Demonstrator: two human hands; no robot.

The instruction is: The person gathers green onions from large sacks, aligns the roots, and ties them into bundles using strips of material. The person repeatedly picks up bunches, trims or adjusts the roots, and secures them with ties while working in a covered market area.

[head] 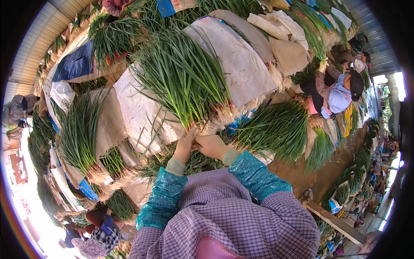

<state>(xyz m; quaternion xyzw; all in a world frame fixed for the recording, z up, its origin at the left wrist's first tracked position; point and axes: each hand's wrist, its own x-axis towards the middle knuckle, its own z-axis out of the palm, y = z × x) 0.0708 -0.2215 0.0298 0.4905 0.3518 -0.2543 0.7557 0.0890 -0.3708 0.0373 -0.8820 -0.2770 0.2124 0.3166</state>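
Observation:
My left hand point(183, 146), in a pale glove, grips a few green onion stalks point(186, 113) low down, near their white-pink base. My right hand point(212, 145), gloved too, meets it there with curled fingers; whether it pinches a stalk or root is hidden. Beyond my hands a large heap of green onions point(181, 71) lies with leaves pointing away and pale, stringy roots point(221, 119) toward me. The heap rests on a whitish woven sack point(145, 113). Loose leaves point(155, 129) are scattered on the sack to the left.
Another bunch of green onions point(275, 129) lies to the right, and one point(79, 132) to the left. A sack point(236, 61) covers roots beyond the heap. At the right a person point(336, 90) handles onions. A wooden beam point(336, 223) sits lower right. Another person point(100, 239) sits lower left.

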